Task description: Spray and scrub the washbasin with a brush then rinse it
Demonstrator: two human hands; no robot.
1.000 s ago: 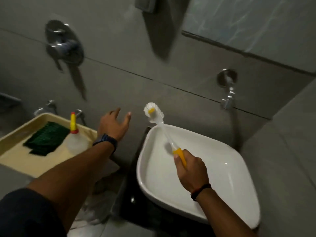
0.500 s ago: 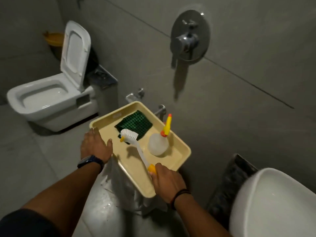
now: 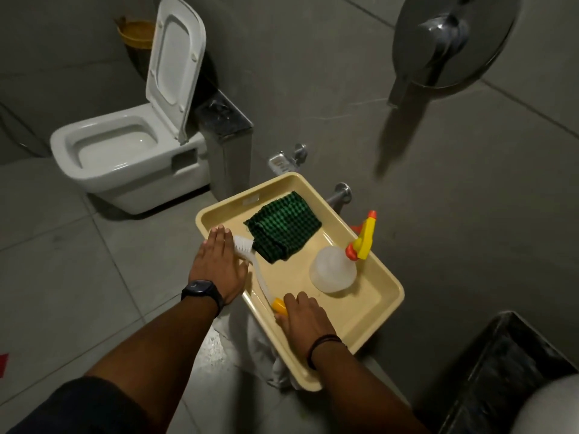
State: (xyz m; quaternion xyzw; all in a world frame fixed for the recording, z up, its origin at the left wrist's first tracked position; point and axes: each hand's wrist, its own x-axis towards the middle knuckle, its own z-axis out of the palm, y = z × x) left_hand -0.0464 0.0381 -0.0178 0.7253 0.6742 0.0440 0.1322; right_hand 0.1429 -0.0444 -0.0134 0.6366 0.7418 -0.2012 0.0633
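A white brush (image 3: 243,244) with a yellow handle lies along the left side of a cream tray (image 3: 391,288). My right hand (image 3: 303,315) is closed over the yellow handle at the tray's near edge. Laid flat on the tray's left rim, my left hand (image 3: 219,261) partly covers the bristle head and holds nothing. A clear spray bottle (image 3: 333,272) with a yellow and orange nozzle stands in the tray next to a folded green checked cloth (image 3: 282,228). Only a blurred white corner of the washbasin (image 3: 551,402) shows at the bottom right.
A white toilet (image 3: 125,151) with its lid raised stands at the upper left on the grey tiled floor. A chrome shower mixer (image 3: 445,36) juts from the wall above the tray. A dark stone counter (image 3: 488,371) lies under the basin. White fabric (image 3: 266,355) hangs beneath the tray.
My view swung left from the basin to the tray. My right hand carried the brush over and lowered it into the tray. My left hand moved onto the tray's rim.
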